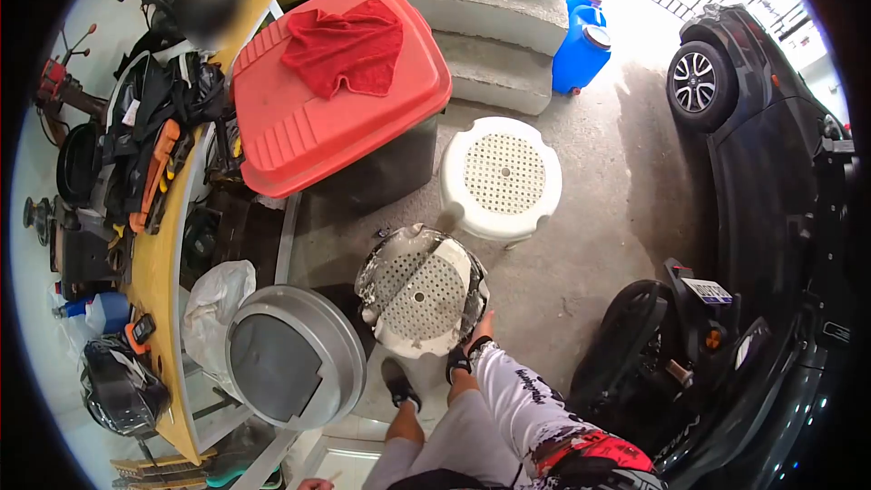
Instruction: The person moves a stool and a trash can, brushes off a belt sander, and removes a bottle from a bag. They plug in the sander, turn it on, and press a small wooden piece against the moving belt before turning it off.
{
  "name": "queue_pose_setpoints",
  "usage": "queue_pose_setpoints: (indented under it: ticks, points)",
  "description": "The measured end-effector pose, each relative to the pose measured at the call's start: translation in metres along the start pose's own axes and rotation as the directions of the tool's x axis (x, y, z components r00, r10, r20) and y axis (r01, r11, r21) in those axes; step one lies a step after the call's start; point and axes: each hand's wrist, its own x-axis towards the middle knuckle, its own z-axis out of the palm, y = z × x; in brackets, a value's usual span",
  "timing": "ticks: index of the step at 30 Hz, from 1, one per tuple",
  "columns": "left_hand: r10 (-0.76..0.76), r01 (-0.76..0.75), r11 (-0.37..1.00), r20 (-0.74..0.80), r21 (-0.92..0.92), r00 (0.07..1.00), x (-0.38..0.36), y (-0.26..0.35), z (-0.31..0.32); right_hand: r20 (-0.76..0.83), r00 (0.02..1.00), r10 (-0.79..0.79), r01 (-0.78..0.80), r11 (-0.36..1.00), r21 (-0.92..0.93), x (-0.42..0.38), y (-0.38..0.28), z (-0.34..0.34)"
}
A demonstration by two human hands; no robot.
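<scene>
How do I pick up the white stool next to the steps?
I'd come from above and grip the white stool by opposite left and right edges of its seat. It stands upright with nothing on top, so both edges look easy to reach. Watch the stained stool near its lower left.

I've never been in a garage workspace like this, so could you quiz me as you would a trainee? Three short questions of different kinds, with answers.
1. What lies on the red lid?
2. True or false: the person's right hand is at the edge of the stained stool, not the cleaner white stool.
3. The plastic jugs beside the steps are: a) green, b) blue, c) yellow.

Key: 1. A red cloth. 2. True. 3. b.
</scene>
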Motion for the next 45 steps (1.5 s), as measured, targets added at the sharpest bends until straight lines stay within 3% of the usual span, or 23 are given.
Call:
queue_pose_setpoints:
  ticks: [1,4,5,6,8,12,13,15,17,19,20,22,24,25,26,27,33,34,36,38,40,42,45]
  points:
    - [-0.021,0.021,0.999,0.000,0.033,1.000,-0.005,-0.011,0.004,0.022,0.996,-0.081,0.080,0.996,0.040,-0.014,0.000,0.009]
    - [-0.093,0.093,0.993,0.003,0.077,0.996,-0.010,-0.022,0.003,0.125,0.991,-0.050,0.042,0.997,0.065,-0.049,-0.013,0.019]
    - [-0.093,0.093,0.996,0.013,0.005,0.996,-0.011,-0.024,0.005,0.189,0.969,-0.159,0.148,0.987,0.069,-0.066,-0.015,0.027]
    - [-0.092,0.093,0.993,0.021,-0.069,0.996,-0.015,-0.023,0.004,0.387,0.906,-0.168,0.097,0.976,0.197,-0.051,-0.013,0.030]
    - [-0.083,0.085,0.991,0.028,-0.104,0.996,-0.021,-0.023,-0.001,0.165,0.973,-0.164,0.153,0.985,0.077,-0.090,-0.025,0.059]
    - [0.005,0.013,0.983,0.097,-0.185,0.995,-0.020,-0.053,-0.014,0.100,0.951,-0.292,0.301,0.950,-0.082,-0.140,-0.045,0.081]
    - [0.016,0.003,0.981,0.096,-0.196,0.995,-0.014,-0.064,-0.012,0.136,0.925,-0.355,0.370,0.923,-0.106,-0.103,-0.053,0.061]
    - [0.094,-0.120,0.928,-0.090,-0.352,0.992,-0.005,-0.088,-0.012,0.304,0.915,-0.265,0.268,0.963,0.034,-0.224,-0.079,0.047]
    - [0.102,-0.136,0.899,-0.103,-0.416,0.989,-0.003,-0.085,-0.022,0.315,0.887,-0.339,0.369,0.929,-0.039,-0.286,-0.111,0.012]
    - [0.106,-0.153,0.873,-0.126,-0.463,0.986,0.005,-0.079,-0.031,0.425,0.852,-0.307,0.375,0.923,-0.085,-0.394,-0.145,-0.009]
    - [0.120,-0.180,0.832,-0.146,-0.525,0.982,0.010,-0.074,-0.032,0.382,0.865,-0.326,0.397,0.910,-0.121,-0.474,-0.150,-0.001]
    - [0.132,-0.201,0.787,-0.159,-0.583,0.978,0.016,-0.060,-0.043,0.529,0.788,-0.316,0.418,0.905,-0.082,-0.512,-0.200,-0.029]
    - [0.185,-0.247,0.809,-0.168,-0.534,0.968,0.024,-0.042,-0.053,0.630,0.657,-0.415,0.607,0.786,-0.115,-0.567,-0.240,-0.044]
    - [0.181,-0.239,0.811,-0.160,-0.534,0.971,0.029,-0.037,-0.052,0.690,0.595,-0.411,0.652,0.749,-0.116,-0.567,-0.271,-0.060]
    - [0.189,-0.247,0.779,-0.160,-0.576,0.969,0.037,-0.033,-0.048,0.706,0.420,-0.570,0.891,0.406,-0.202,-0.550,-0.304,-0.080]
    - [0.196,-0.260,0.742,-0.171,-0.618,0.966,0.043,-0.024,-0.046,0.709,0.574,-0.409,0.663,0.741,-0.109,-0.566,-0.325,-0.072]
    - [0.171,-0.310,0.761,-0.285,-0.570,0.943,0.065,0.052,-0.035,0.762,0.510,-0.399,0.650,0.759,-0.037,-0.439,-0.468,-0.021]
    - [0.144,-0.293,0.772,-0.293,-0.564,0.945,0.067,0.068,-0.031,0.762,0.568,-0.310,0.569,0.817,-0.092,-0.424,-0.484,0.002]
    - [0.105,-0.261,0.802,-0.304,-0.536,0.947,0.069,0.102,-0.012,0.734,0.562,-0.381,0.652,0.750,-0.109,-0.354,-0.523,0.032]
    - [0.049,-0.197,0.850,-0.300,-0.489,0.953,0.066,0.131,-0.001,0.727,0.586,-0.358,0.608,0.788,-0.102,-0.297,-0.523,0.067]
    - [-0.009,-0.150,0.851,-0.299,-0.503,0.954,0.058,0.173,0.013,0.644,0.688,-0.334,0.531,0.837,-0.132,-0.277,-0.524,0.099]
    - [-0.064,-0.026,0.902,-0.192,-0.432,0.979,0.046,0.207,0.027,0.694,0.698,-0.174,0.398,0.901,-0.175,-0.234,-0.529,0.126]
    - [-0.172,0.099,0.929,-0.179,-0.355,0.969,0.045,0.240,0.034,0.603,0.798,-0.017,0.208,0.946,-0.250,-0.158,-0.507,0.170]
